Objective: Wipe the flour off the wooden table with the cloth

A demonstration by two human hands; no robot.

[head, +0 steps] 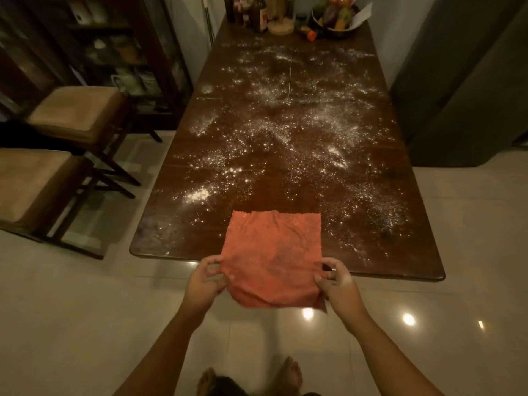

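Dim warm light falls on a long dark wooden tabletop (171,238) that runs away from the viewer over a glossy pale tile floor (85,310). White flour (285,130) is scattered in specks and small heaps over most of the wood, thickest through the middle and along the right side, with one dense patch near the left edge. An orange cloth (271,258) is spread flat at the near end. Its far half lies on the wood, and its near half hangs past the edge above the floor. The left hand (204,282) pinches the cloth's left edge between thumb and curled fingers, and the right hand (334,281) pinches the right edge the same way, so the cloth is stretched between the two hands. At the far end stand several bottles (258,12) and, beside them, a bowl (334,34) of fruit. Two cushioned stools (77,112) stand left of the table, in front of a dark cabinet (114,52). Bare feet (291,372) show at the bottom.
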